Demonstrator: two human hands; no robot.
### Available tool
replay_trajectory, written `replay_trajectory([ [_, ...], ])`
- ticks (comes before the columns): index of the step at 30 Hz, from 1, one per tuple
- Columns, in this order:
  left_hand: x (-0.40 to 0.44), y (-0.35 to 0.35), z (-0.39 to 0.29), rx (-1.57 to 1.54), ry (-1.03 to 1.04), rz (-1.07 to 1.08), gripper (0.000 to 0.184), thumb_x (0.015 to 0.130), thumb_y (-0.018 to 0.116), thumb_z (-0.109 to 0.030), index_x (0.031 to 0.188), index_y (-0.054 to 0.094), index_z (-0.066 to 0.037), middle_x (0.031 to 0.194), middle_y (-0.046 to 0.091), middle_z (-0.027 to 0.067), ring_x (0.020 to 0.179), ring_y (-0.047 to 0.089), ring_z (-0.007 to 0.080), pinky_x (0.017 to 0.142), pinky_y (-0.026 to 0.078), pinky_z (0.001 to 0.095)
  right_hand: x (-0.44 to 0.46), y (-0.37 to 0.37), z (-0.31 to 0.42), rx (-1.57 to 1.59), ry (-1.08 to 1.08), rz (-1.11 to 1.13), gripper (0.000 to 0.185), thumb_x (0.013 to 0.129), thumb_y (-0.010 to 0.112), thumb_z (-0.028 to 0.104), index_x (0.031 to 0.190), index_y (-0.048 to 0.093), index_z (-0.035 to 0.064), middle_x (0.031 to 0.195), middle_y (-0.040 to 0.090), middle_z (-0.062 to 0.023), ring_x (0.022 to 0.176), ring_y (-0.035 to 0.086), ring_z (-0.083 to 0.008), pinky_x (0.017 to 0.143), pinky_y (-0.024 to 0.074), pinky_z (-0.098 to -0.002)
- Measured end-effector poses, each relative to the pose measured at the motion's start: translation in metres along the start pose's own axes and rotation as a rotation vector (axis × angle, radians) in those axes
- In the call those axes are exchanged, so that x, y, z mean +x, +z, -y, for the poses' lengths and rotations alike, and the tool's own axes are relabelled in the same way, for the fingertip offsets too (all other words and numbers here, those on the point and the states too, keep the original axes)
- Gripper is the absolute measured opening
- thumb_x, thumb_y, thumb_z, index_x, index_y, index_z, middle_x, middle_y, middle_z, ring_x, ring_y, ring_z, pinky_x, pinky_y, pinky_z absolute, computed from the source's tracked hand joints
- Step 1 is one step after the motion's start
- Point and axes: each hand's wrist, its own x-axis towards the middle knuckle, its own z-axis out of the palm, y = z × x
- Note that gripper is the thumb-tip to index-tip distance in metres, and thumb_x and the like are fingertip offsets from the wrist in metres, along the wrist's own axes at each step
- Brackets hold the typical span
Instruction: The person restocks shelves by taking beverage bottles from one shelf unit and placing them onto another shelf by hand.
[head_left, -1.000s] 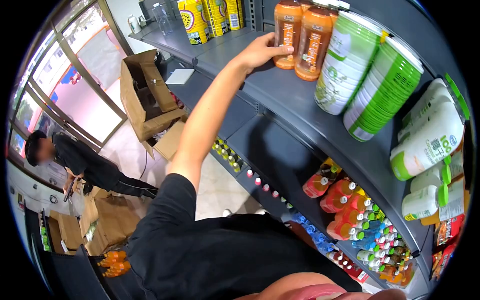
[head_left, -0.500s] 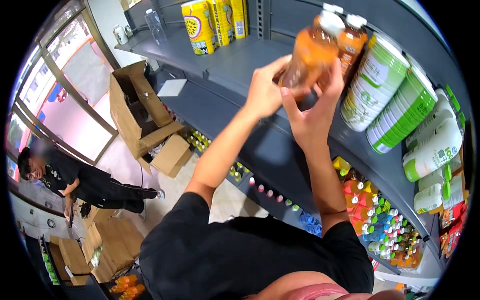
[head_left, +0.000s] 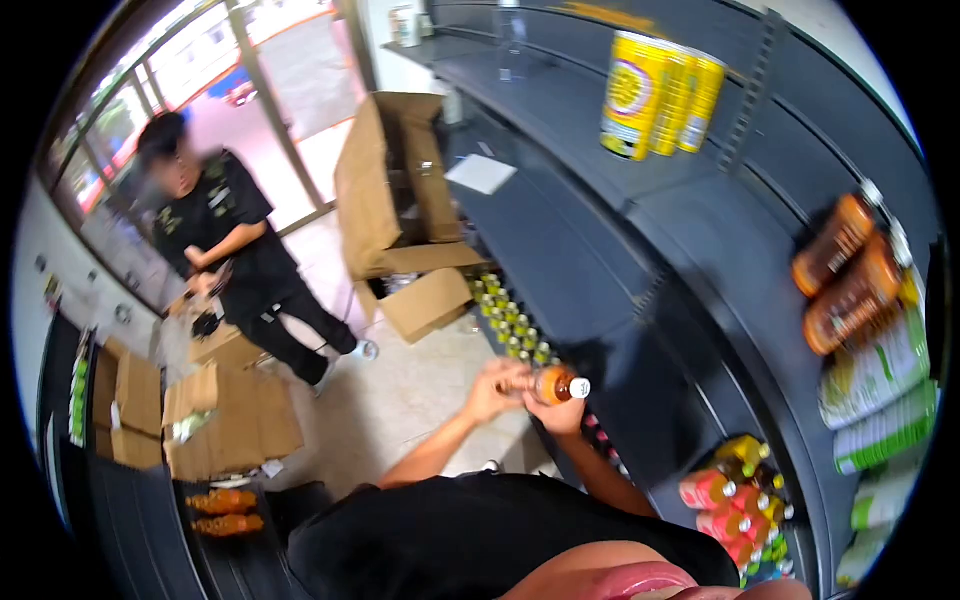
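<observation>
An orange-brown bottle with a white cap (head_left: 556, 385) is held low in front of my body, beside the dark shelf unit (head_left: 590, 290). My left hand (head_left: 494, 391) has its fingers closed round the bottle's far end. My right hand (head_left: 556, 413) is wrapped round the side of the same bottle, close to the other hand. Two similar bottles, one of them here (head_left: 853, 292), stand on the upper shelf at the right, next to green and white cans (head_left: 880, 368).
Yellow cans (head_left: 635, 98) stand on the upper shelf. Open cardboard boxes (head_left: 385, 190) are on the floor beyond my hands, with more boxes (head_left: 240, 420) at the left. A person in black (head_left: 235, 240) stands near the glass doors. Coloured bottles (head_left: 735, 500) fill a lower shelf.
Both my hands have lowered from the upper shelf, bringing the bottle down near my body. The view has swung left. The other person now appears nearer the middle.
</observation>
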Motion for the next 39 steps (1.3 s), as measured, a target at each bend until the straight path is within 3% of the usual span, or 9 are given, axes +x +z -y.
replay_trajectory([
  [4,-0.163,0.021,0.138,-0.389,-1.000,0.182,0.044,0.090,0.081,-0.014,0.132,0.069,-0.007,0.119,0.074,0.0032,0.105,0.068,0.0178,0.095,0.055,0.0353,-0.125,0.023,-0.176,-0.496,0.425,0.294,0.066,0.071,0.093,0.044,0.117,0.067,0.0046,0.104,0.074,-0.0127,0.098,0.072,-0.0269,0.086,0.0562,-0.0369],
  [7,-0.247,0.027,0.170,-0.071,-0.847,0.280,0.044,0.089,0.080,-0.014,0.130,0.069,-0.004,0.114,0.074,0.0063,0.101,0.068,0.0148,0.092,0.055,0.0342,-0.177,0.028,-0.219,-0.551,0.492,0.426,0.066,0.073,0.091,0.049,0.118,0.068,0.0060,0.102,0.074,-0.0128,0.094,0.072,-0.0279,0.083,0.0561,-0.0386],
  [9,-0.258,0.024,0.187,-0.670,-0.877,0.202,0.055,0.082,0.085,-0.014,0.133,0.068,-0.006,0.109,0.074,0.0021,0.095,0.069,0.0127,0.089,0.056,0.0317,-0.153,0.039,-0.208,-0.544,0.567,0.570,0.063,0.076,0.090,0.045,0.117,0.068,0.0046,0.101,0.074,-0.0121,0.092,0.072,-0.0275,0.083,0.0563,-0.0386],
  [12,-0.233,0.015,0.122,-0.458,-0.964,-0.044,0.059,0.076,0.087,-0.005,0.132,0.069,-0.007,0.100,0.076,0.0019,0.083,0.070,0.0133,0.069,0.059,0.0330,-0.150,0.039,-0.280,0.196,0.806,0.726,0.033,0.084,0.086,0.024,0.107,0.071,0.0079,0.097,0.074,-0.0055,0.088,0.071,-0.0164,0.080,0.0569,-0.0335],
  [14,-0.242,0.021,0.112,-0.457,-0.948,-0.187,0.063,0.074,0.087,-0.003,0.135,0.068,-0.008,0.098,0.075,0.0017,0.078,0.068,0.0123,0.063,0.056,0.0308,-0.135,0.044,-0.258,-0.089,0.715,0.917,0.013,0.089,0.079,0.018,0.093,0.075,0.0059,0.096,0.076,-0.0046,0.084,0.071,-0.0163,0.077,0.0559,-0.0324],
  [15,-0.253,0.026,0.108,-0.596,-0.953,-0.213,0.065,0.075,0.085,-0.002,0.137,0.066,-0.007,0.099,0.075,0.0034,0.080,0.068,0.0127,0.066,0.056,0.0309,-0.109,0.049,-0.167,-0.244,0.729,0.888,0.014,0.088,0.079,0.017,0.097,0.075,0.0067,0.096,0.076,-0.0046,0.086,0.071,-0.0159,0.079,0.0552,-0.0314],
  [23,-0.393,0.129,0.069,-0.257,-1.095,-0.548,0.068,0.070,0.087,-0.003,0.135,0.070,-0.016,0.098,0.075,0.0016,0.083,0.069,0.0135,0.077,0.057,0.0305,-0.232,0.015,-0.191,-0.006,0.631,1.157,0.038,0.081,0.089,0.025,0.110,0.071,0.0062,0.098,0.075,-0.0039,0.090,0.071,-0.0164,0.081,0.0559,-0.0331],
  [28,-0.450,0.190,0.009,-0.848,-0.959,-1.004,0.059,0.074,0.072,0.018,0.130,0.064,-0.001,0.117,0.074,0.0143,0.106,0.072,0.0233,0.089,0.060,0.0338,-0.266,0.021,-0.157,-0.150,0.451,1.589,0.036,0.080,0.088,0.034,0.099,0.075,0.0068,0.090,0.076,-0.0070,0.080,0.072,-0.0186,0.075,0.0550,-0.0358],
  [39,-0.577,0.208,-0.046,-0.107,-1.200,-1.194,0.080,0.060,0.087,-0.032,0.138,0.068,-0.029,0.110,0.078,0.0040,0.094,0.073,0.0182,0.089,0.057,0.0332,-0.390,0.094,-0.131,-0.112,0.398,2.014,0.038,0.083,0.087,0.031,0.106,0.073,0.0030,0.098,0.077,-0.0075,0.089,0.073,-0.0186,0.080,0.0570,-0.0345],
])
